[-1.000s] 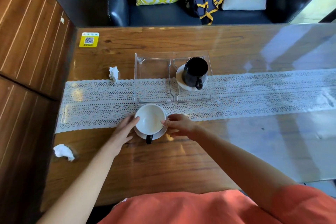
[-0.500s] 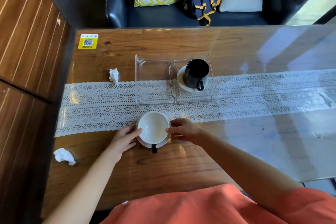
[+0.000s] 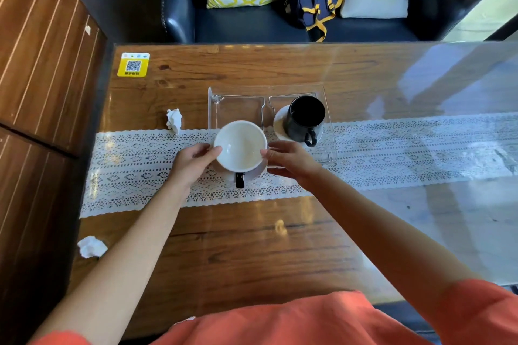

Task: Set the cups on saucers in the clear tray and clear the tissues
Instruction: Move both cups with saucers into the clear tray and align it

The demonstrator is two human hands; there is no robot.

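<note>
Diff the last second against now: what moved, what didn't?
Both hands, left and right, carried the white-lined cup on its saucer away from the person, from the near edge of the lace runner to the clear tray's left compartment. Grip unchanged. Black cup and both tissues stayed put.

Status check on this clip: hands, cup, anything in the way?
Both hands, left and right, grip the saucer under the white cup, at the tray's empty left bay. Two tissues uncleared. Path clear.
</note>
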